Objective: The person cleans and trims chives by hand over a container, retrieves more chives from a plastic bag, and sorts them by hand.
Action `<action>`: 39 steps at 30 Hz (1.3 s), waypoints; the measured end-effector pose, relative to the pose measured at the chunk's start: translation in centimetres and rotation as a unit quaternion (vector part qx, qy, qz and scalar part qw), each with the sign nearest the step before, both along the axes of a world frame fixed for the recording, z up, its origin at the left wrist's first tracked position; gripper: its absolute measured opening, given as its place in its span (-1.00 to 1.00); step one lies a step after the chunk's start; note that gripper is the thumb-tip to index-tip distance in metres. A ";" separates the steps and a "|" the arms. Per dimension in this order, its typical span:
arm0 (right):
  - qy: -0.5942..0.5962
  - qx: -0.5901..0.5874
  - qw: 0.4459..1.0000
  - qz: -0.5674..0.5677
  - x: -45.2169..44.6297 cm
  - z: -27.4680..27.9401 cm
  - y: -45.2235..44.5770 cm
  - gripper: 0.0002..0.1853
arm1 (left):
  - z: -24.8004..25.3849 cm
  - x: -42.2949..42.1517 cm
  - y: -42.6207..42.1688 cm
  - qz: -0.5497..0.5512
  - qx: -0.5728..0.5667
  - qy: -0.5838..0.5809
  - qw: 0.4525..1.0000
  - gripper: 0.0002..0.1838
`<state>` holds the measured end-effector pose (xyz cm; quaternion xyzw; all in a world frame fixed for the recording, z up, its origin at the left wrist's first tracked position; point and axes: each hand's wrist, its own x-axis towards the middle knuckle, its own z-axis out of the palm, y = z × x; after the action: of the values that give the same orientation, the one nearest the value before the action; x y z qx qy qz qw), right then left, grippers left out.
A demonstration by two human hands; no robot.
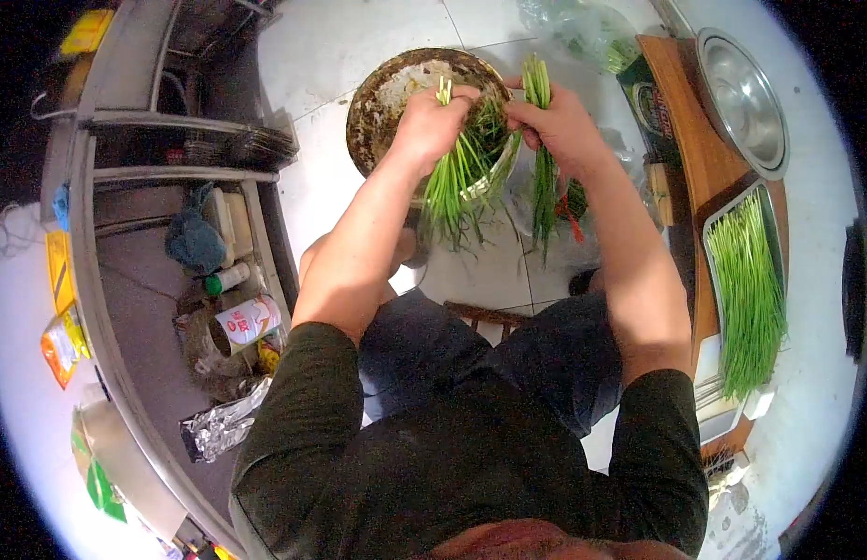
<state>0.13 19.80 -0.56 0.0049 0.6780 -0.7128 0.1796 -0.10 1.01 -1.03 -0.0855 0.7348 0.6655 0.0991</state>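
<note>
My left hand [435, 121] is closed round a bunch of long green stalks [460, 182], pale ends up and leaves hanging down. In my right hand [557, 123] is a second, narrower green bunch [543, 191], its cut ends pointing up past the fingers. Both hands are over or beside a round, stained basin [370, 117] on the floor, which has dark green trimmings [489, 131] at its right side. The fingertips of my right hand are near the basin's right rim; whether they pinch a loose leaf is unclear.
On the right, a wooden board [699, 140] bears a steel bowl [746, 98] and a tray of green stalks [746, 289]. Clear plastic bags [583, 33] lie behind and right of the basin. A shelf [135, 280] at left holds a can [249, 319], cloth [195, 238] and foil [223, 429].
</note>
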 end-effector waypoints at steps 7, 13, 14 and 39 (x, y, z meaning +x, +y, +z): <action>0.000 -0.017 1.000 0.016 0.3 0.5 0.2 -0.54 | 0.7 -0.2 -0.5 0.017 -0.103 -0.013 0.994 -0.81; -0.011 -0.049 0.998 0.047 0.2 0.4 0.2 -0.38 | -1.4 -0.5 -0.1 0.037 -0.115 0.140 0.983 -0.76; -0.017 -0.060 0.997 0.047 0.2 0.3 0.2 -0.37 | -0.7 -0.2 0.1 0.032 -0.085 0.122 0.988 -0.75; -0.002 -0.070 0.993 0.099 0.6 0.4 -0.2 -0.56 | 0.3 -0.1 0.3 -0.019 0.135 0.020 0.990 -0.78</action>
<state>0.74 19.56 -0.18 -0.0735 0.6232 -0.7374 0.2499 -0.22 1.32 -0.69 -0.0440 0.6413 0.7585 0.1072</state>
